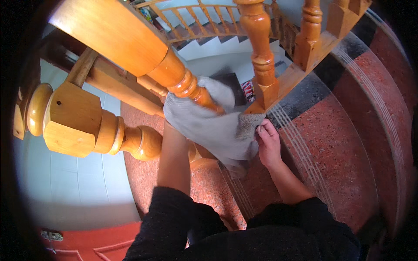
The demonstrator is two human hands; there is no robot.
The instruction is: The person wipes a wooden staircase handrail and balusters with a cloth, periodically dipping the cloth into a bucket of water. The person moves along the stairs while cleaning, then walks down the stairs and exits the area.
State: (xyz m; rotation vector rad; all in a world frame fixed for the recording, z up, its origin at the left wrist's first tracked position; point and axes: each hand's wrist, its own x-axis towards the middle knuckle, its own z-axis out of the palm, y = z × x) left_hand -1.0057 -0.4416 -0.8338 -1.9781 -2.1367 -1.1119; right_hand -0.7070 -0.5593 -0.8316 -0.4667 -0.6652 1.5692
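Note:
A grey cloth [209, 125] is wrapped around the lower, turned part of a varnished wooden baluster [186, 81] in the middle of the view. My right hand [269, 142] pinches the cloth's right edge between thumb and fingers, just below the wooden base rail [290, 81]. The left forearm reaches up to the cloth, which covers my left hand; what its fingers do is hidden. Part of the cloth is blurred. At the left lies a thick turned newel post [72, 127] with a round knob, as seen from above.
Red and black stone stairs [333, 140] with grooved edges curve along the right. More balusters [258, 42] stand on the rail. Beyond it, a lower flight with a wooden railing [202, 19] bends round. A red door [107, 241] is at the lower left.

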